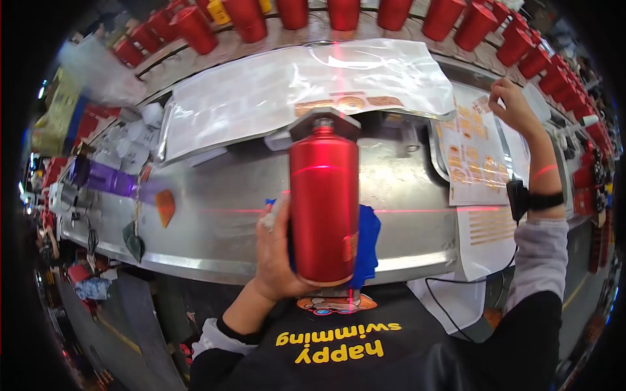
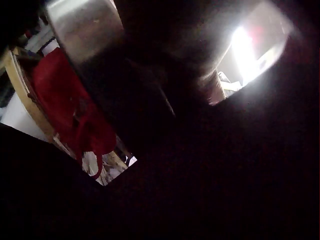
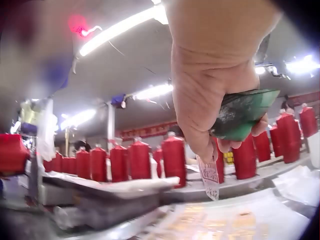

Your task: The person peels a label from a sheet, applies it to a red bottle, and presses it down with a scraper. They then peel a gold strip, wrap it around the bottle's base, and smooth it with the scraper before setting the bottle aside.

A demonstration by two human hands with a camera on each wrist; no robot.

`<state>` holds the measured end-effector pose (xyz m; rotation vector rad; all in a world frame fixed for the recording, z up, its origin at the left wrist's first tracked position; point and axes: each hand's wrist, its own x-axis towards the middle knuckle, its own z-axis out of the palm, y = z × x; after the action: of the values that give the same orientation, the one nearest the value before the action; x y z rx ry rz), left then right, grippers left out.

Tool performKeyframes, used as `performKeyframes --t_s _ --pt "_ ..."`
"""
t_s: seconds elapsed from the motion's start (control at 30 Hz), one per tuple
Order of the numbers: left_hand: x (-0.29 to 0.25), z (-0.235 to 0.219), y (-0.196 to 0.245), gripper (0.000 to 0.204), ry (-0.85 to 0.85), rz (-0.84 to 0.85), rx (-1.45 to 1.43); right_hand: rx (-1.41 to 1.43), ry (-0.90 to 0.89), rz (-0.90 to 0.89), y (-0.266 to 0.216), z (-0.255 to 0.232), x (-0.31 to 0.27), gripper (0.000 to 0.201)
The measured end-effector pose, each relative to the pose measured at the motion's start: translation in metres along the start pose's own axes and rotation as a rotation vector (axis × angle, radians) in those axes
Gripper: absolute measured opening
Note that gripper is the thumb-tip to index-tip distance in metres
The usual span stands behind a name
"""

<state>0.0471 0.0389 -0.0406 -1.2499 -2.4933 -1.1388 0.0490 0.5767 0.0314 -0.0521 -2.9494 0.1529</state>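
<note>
A glossy red bottle stands before my torso, its neck toward the far side. My left hand grips it from the left near its base. A blue cloth shows behind the bottle. At the right, my raised right hand pinches a small clear label strip with printed characters between thumb and finger. That same hand also holds a flat green scraper against its fingers. Below it lie sheets of gold-printed decals. The left wrist view is mostly dark.
A metal worktable spans the front. Over its back lies a plastic-covered sheet. Rows of red bottles line the far shelf. At left are a purple bottle and an orange wedge. A black cable hangs at right.
</note>
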Motion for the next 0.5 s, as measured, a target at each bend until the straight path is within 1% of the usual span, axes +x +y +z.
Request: performKeyframes --t_s 0.07,0.17,0.2,0.27,0.3,0.37,0.4,0.47,0.5 --pt "-0.004 0.0 0.0 0.128 -0.001 0.028 0.034 0.095 -0.002 -0.101 -0.066 -0.026 -0.006 0.01" --pt "0.001 -0.004 0.007 0.125 0.024 0.062 -0.005 0.22 -0.008 -0.274 -0.15 -0.051 -0.013 0.01" --pt "-0.001 -0.007 0.007 0.124 0.022 0.088 0.025 0.258 0.003 -0.334 -0.175 -0.058 -0.015 0.01" --pt "-0.002 -0.011 0.006 0.123 0.018 0.142 0.085 0.385 -0.063 -0.454 -0.217 -0.071 -0.014 0.01" --pt "-0.001 -0.014 0.006 0.122 0.01 0.163 0.129 0.379 -0.004 -0.527 -0.236 -0.071 -0.013 0.011" --pt "0.001 -0.021 0.009 0.119 0.002 0.195 0.222 0.449 -0.138 -0.483 -0.269 -0.071 -0.008 0.009" --pt "0.0 -0.021 0.009 0.117 0.0 0.185 0.192 0.46 -0.202 -0.456 -0.282 -0.066 -0.005 0.008" --pt "0.001 -0.02 0.009 0.112 -0.002 0.174 0.133 0.465 -0.169 -0.442 -0.296 -0.037 0.002 0.01" --pt "0.003 -0.024 0.007 0.11 -0.03 0.151 -0.003 0.375 -0.092 -0.451 -0.3 -0.02 0.005 0.012"
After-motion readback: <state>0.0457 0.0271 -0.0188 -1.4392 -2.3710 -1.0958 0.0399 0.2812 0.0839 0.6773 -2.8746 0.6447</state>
